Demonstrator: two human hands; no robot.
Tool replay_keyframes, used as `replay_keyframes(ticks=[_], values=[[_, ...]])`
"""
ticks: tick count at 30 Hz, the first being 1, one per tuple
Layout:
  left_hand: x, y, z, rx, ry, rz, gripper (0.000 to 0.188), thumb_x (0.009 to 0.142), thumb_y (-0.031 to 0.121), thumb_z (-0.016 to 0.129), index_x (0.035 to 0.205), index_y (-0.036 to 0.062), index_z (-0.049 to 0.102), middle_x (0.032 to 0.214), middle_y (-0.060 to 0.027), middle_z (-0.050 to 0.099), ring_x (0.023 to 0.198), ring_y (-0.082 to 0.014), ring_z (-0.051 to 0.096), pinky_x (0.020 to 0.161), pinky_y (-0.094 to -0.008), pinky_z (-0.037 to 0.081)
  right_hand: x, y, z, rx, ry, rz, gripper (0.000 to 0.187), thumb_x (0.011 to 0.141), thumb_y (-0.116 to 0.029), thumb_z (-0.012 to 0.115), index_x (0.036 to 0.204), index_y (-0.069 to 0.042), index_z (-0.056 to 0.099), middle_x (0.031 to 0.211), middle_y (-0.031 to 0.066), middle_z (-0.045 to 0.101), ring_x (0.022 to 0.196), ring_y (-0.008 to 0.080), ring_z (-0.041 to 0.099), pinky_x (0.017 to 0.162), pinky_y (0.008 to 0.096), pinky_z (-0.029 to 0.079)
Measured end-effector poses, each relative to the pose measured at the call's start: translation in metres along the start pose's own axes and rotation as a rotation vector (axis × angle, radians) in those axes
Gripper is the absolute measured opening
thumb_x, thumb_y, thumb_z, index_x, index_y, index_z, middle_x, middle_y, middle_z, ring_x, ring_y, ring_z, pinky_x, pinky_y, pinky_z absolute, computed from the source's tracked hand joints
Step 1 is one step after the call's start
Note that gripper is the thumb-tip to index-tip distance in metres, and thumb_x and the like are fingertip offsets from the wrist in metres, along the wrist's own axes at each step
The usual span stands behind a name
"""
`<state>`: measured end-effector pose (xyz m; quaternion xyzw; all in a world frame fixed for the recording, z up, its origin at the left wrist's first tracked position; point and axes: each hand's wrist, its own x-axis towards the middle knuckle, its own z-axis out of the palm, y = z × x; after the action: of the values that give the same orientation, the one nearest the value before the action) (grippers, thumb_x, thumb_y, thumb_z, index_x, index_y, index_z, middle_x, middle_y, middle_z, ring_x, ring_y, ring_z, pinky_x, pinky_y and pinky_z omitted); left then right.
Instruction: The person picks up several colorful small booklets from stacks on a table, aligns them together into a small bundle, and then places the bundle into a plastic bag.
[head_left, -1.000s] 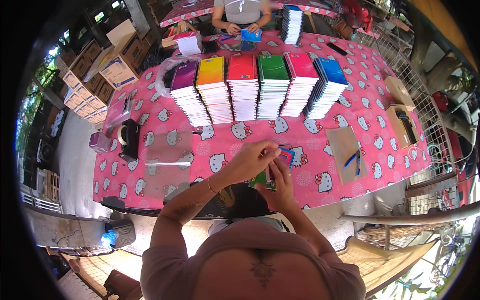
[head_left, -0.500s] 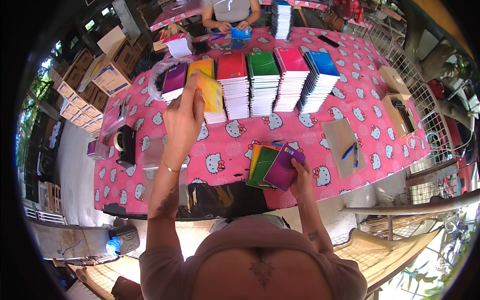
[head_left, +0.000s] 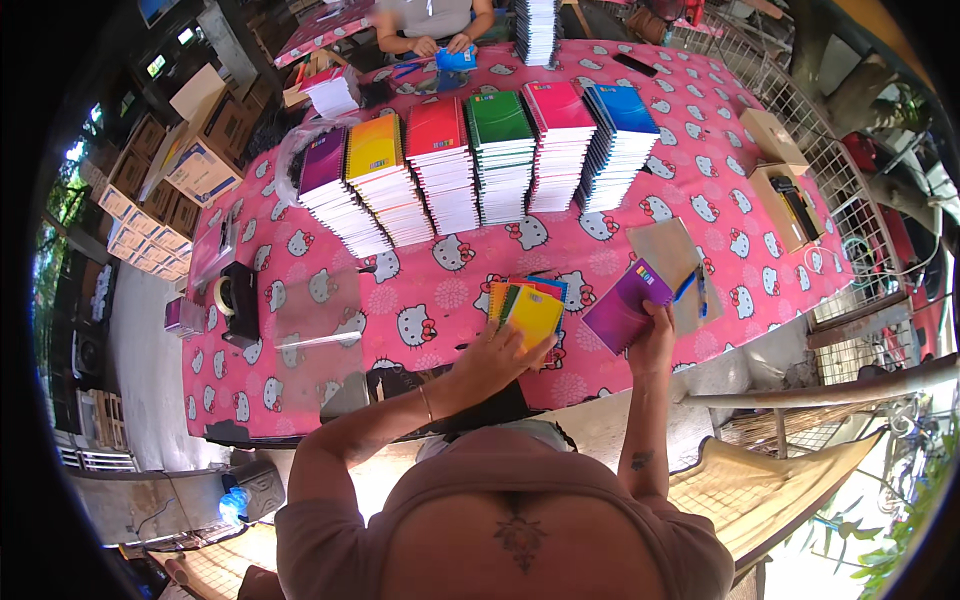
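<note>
My left hand [head_left: 500, 360] holds a small yellow spiral notebook [head_left: 536, 314] over a fanned pile of notebooks, with blue [head_left: 553, 288] and green edges showing beneath it. Its fingers lie partly over the pile. My right hand [head_left: 654, 342] grips a purple notebook [head_left: 627, 306] by its right side, tilted, to the right of the pile. Beyond the hands stands a row of notebook stacks: purple [head_left: 348, 215], yellow [head_left: 378, 155], red [head_left: 438, 130], green [head_left: 500, 120], pink [head_left: 556, 105] and blue [head_left: 622, 115].
A brown board [head_left: 655, 240] with blue pens [head_left: 702, 298] lies at right. Left are a tape dispenser [head_left: 238, 305] and a clear plastic sheet [head_left: 318, 310]. An open carton [head_left: 785, 205] sits at the right edge. Across the table a co-worker's hands [head_left: 445, 46] hold a blue packet [head_left: 456, 60].
My left hand has come from the yellow stack down to the near pile, bringing the yellow notebook. My right hand has shifted right with the purple notebook, off the pile.
</note>
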<state>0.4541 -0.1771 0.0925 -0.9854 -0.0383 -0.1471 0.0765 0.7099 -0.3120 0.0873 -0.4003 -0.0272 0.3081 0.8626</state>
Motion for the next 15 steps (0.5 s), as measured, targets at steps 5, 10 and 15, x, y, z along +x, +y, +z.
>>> replay_keyframes(ticks=[5, 10, 15], values=[[0.004, 0.015, -0.015, -0.408, -0.103, -0.198, 0.055, 0.096, 0.026, 0.06, 0.144, 0.0024, 0.046, 0.135, -0.0256, 0.053, 0.132, -0.0381, 0.05, 0.106, -0.0521, 0.044, -0.019, 0.001, -0.002, -0.391, -0.19, -0.05, 0.032, 0.088, 0.003, 0.06, 0.119, -0.004, 0.06, 0.108, 0.0068, 0.067, 0.101, 0.021, 0.065, 0.087, 0.0333, 0.054], [0.06, 0.001, -0.069, -0.509, 0.199, -0.187, 0.05, 0.092, 0.019, 0.068, 0.135, -0.0001, 0.053, 0.127, -0.0215, 0.058, 0.114, -0.0381, 0.06, 0.097, -0.047, 0.049, -0.037, -0.015, 0.065, -1.132, -0.855, -0.037, 0.053, 0.084, -0.003, 0.075, 0.131, 0.003, 0.049, 0.118, 0.0195, 0.065, 0.107, 0.0254, 0.065, 0.087, 0.0352, 0.053], [0.008, -0.037, 0.004, -1.019, 0.232, -0.808, 0.042, 0.088, 0.009, 0.071, 0.126, -0.0013, 0.056, 0.107, -0.0178, 0.063, 0.091, -0.0291, 0.067, 0.074, -0.0365, 0.055, -0.002, 0.037, 0.027, -1.242, -0.262, -0.515, 0.066, 0.085, -0.021, 0.08, 0.138, 0.0, 0.046, 0.126, 0.0213, 0.06, 0.112, 0.0315, 0.062, 0.092, 0.0428, 0.051]])
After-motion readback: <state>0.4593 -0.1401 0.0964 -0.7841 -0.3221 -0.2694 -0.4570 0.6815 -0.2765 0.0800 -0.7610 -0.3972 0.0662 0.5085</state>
